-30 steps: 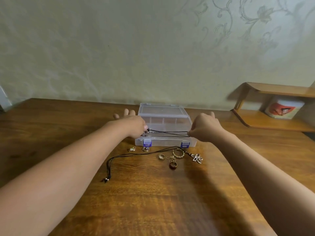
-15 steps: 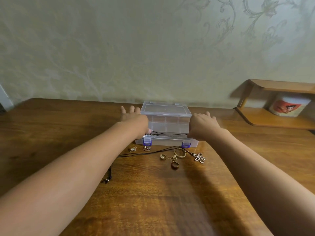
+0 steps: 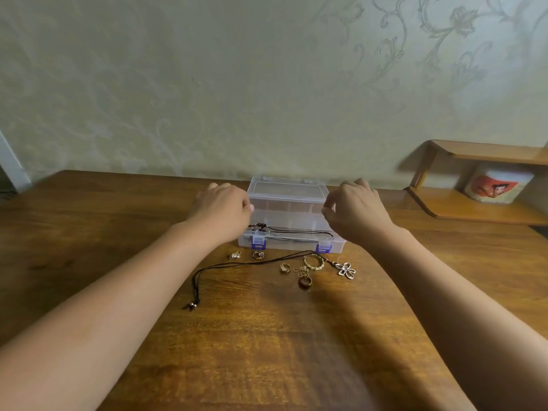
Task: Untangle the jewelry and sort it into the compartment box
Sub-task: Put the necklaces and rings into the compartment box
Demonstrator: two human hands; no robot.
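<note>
Since a second ago both hands let go of the black cord and moved up to the lid. That corded necklace (image 3: 292,232) now lies inside the clear compartment box (image 3: 292,246), strung along its front row, beads at the left end. From my seat the left hand (image 3: 221,210) sits at the left edge of the half-raised lid (image 3: 287,189), fingers curled, though I can't tell if they actually grip it. Right hand (image 3: 354,212) is at the lid's right edge, thumb and forefinger close together at the corner, contact unclear too. Box is near the table's (image 3: 89,221) far edge. Just in front of it: a second black cord necklace (image 3: 237,265) with a flower pendant (image 3: 346,270), a gold bracelet (image 3: 313,261), several rings (image 3: 285,267) and a small charm (image 3: 235,255).
</note>
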